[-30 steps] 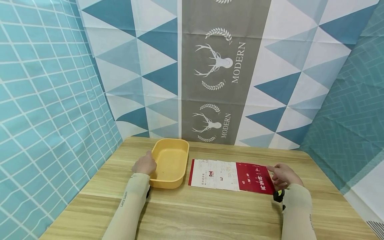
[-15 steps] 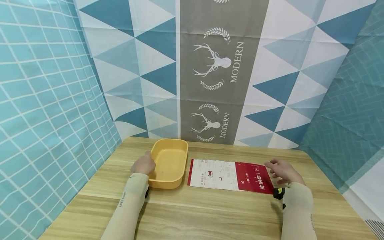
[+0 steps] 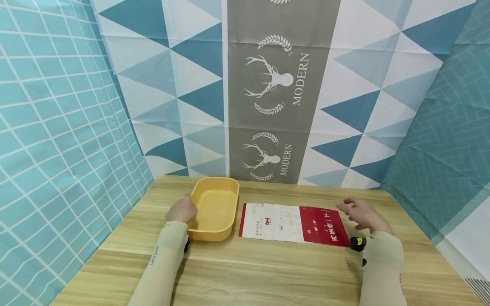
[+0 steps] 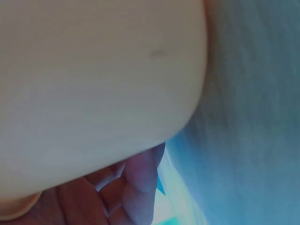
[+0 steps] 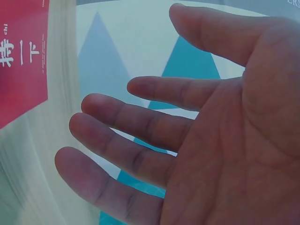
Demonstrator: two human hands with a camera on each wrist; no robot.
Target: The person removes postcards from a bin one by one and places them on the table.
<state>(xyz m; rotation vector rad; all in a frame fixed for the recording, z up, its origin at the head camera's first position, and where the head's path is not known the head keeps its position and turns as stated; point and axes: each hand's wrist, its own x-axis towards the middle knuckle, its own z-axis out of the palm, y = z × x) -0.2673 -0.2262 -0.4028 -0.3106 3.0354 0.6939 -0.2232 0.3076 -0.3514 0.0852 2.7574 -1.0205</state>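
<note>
A yellow plastic basin [image 3: 214, 204] stands on the table toward the left. My left hand [image 3: 181, 209] grips its left rim; in the left wrist view the fingers [image 4: 140, 180] curl by the outer wall of the basin [image 4: 103, 84]. To the right of the basin lies a flat row of printed paper, with white sheets [image 3: 272, 223] edged by a red strip on the left and a red printed sheet [image 3: 323, 226] on the right. Just past the red sheet's right end, my right hand [image 3: 361, 213] hovers with fingers spread and nothing in it.
The wood-grain table [image 3: 268, 272] extends in front of the basin and the papers. A patterned cloth with deer prints [image 3: 273, 159] hangs behind the table. Blue tiled sheeting [image 3: 69, 161] covers the left side, and teal sheeting [image 3: 444, 161] the right.
My right hand has let go of the red sheet's right edge, risen slightly away from it and opened out. My left hand and the basin have stayed in place.
</note>
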